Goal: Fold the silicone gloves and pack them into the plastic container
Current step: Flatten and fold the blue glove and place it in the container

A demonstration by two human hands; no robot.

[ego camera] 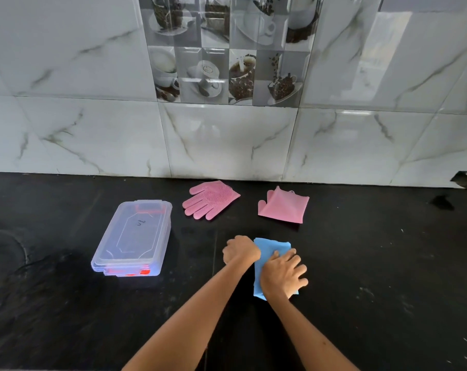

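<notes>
A blue silicone glove lies folded on the black counter in front of me. My left hand is curled at its left edge, gripping it. My right hand lies flat on top of it with fingers spread. Two pink gloves sit further back: one lies flat with its fingers pointing left, the other is folded into a rough square. The clear plastic container stands to the left with its lid on.
The black counter meets a white marble-tiled wall just behind the pink gloves. A small dark mark sits at the wall's foot on the far right.
</notes>
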